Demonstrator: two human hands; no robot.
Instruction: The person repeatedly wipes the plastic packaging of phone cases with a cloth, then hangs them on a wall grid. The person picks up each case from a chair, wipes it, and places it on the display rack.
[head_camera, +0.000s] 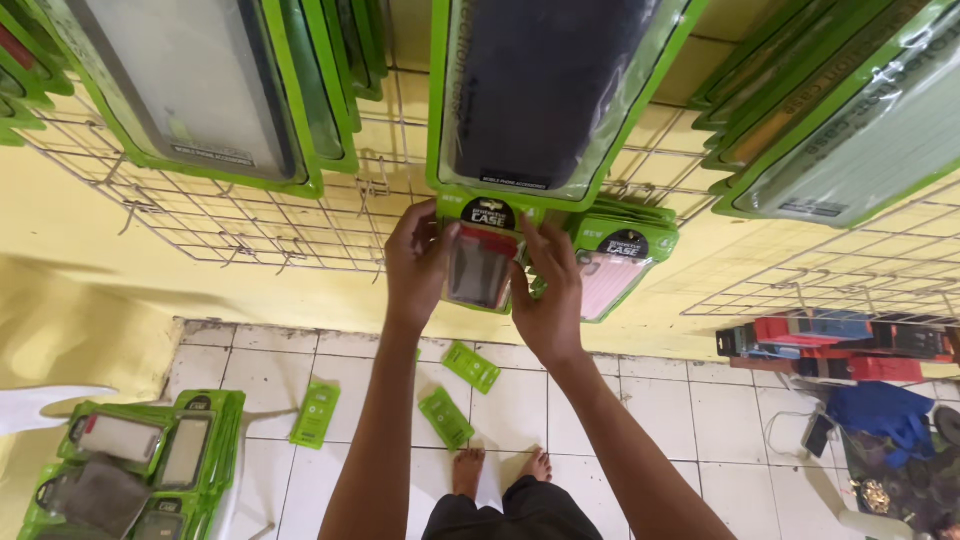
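Overhead, left hand (418, 262) and right hand (548, 290) both gripping the sides of a green packaged phone case (482, 262) held against the wire rack (250, 235), more green packs (615, 262) hanging beside it, loose packs (446, 417) on the tiled floor (640, 420) below.

Your left hand (418, 262) and right hand (548, 290) flank the packaged case (482, 262) against the wire rack (300, 235); loose packs (446, 418) lie on the floor (650, 410) below.

both hands (418, 262) (548, 290) hold a green phone-case package (483, 258) against the wire rack (300, 225).
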